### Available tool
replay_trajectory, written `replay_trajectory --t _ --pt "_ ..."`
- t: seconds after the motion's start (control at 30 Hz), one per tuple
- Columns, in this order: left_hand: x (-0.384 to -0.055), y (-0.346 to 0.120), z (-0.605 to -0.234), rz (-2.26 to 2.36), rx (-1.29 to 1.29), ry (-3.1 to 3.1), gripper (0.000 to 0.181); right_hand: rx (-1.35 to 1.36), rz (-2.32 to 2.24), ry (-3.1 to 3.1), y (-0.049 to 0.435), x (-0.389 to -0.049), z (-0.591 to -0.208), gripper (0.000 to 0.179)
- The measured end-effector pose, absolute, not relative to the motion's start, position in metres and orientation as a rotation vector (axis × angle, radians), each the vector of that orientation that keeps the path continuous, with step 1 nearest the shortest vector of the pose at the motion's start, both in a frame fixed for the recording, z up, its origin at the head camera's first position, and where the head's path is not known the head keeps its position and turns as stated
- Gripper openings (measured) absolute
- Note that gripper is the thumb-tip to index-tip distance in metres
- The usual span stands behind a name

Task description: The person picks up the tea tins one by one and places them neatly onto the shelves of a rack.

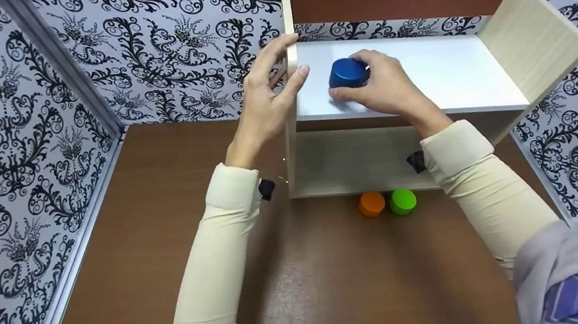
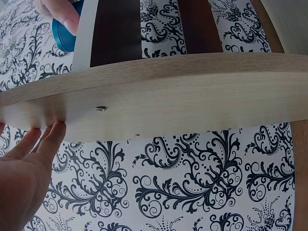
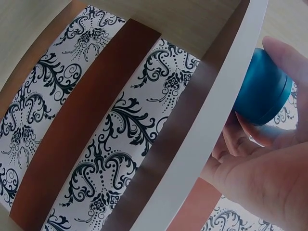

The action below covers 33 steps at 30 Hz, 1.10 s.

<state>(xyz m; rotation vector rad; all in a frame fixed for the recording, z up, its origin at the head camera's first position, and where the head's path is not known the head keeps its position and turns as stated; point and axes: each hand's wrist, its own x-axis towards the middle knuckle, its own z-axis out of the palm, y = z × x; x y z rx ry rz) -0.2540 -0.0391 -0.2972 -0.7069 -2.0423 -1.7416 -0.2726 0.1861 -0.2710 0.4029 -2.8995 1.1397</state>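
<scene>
My right hand (image 1: 388, 84) holds a blue cylindrical container (image 1: 347, 72) between thumb and fingers, upright at the white upper board of a wooden shelf unit (image 1: 446, 70). In the right wrist view, a seam runs round the blue container (image 3: 262, 89) near one end. Whether its base touches the board cannot be told. My left hand (image 1: 266, 97) grips the unit's left side panel at its front edge. The left wrist view shows its fingertips (image 2: 58, 127) against the panel's outer face, with the thumb out of sight.
An orange cylinder (image 1: 372, 204) and a green cylinder (image 1: 403, 201) stand side by side on the brown tabletop (image 1: 334, 286), in front of the unit's lower compartment (image 1: 353, 158). Black-and-white patterned walls (image 1: 175, 50) enclose the back and sides.
</scene>
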Motion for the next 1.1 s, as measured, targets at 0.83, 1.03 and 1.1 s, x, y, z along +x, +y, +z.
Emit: replay_trajectory --t 0.83,1.03,1.1 --pt "-0.2551 -0.0398 -0.2979 -1.735 -0.72 -2.04 0.049 0.393 1.029 -2.925 0.1811 -0.2768 -0.2764 0.072" --pt "-0.2547 -0.0395 -0.2982 -1.733 -0.716 -2.045 0.05 0.356 1.009 -2.954 0.1797 -0.2746 -0.2749 0.078" --pt "-0.2544 -0.0397 -0.2981 -1.735 -0.714 -2.044 0.05 0.354 1.005 -2.956 0.1791 -0.2742 -0.2748 0.08"
